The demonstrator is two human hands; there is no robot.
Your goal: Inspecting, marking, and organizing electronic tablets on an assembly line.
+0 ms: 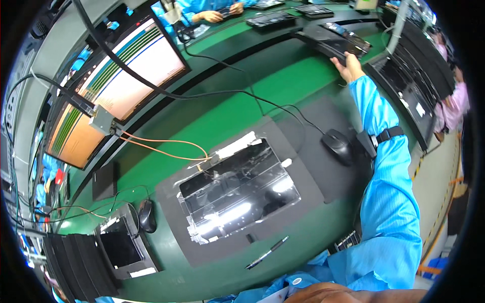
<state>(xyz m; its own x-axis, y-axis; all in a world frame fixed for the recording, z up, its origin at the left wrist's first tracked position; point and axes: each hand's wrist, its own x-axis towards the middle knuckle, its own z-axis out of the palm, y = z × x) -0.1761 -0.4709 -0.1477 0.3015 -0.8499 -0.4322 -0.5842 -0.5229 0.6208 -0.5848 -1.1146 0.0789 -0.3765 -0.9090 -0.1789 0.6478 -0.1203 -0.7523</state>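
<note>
My right hand reaches to the far right, thumb and fingers closed on the near edge of a black tray. Glossy dark pieces lie in that tray. My left hand is out of view. In the middle of the bench, a shiny black display panel lies flat on a dark grey mat. Silvery strips and clear film run along its edges. Two thin orange cables run from a small grey box to the panel's far edge.
A black mouse sits on a dark pad; a pen lies near me. A second mouse and smaller panel are at left. Monitors stand behind. A black cable crosses overhead. A co-worker's hands are at the back.
</note>
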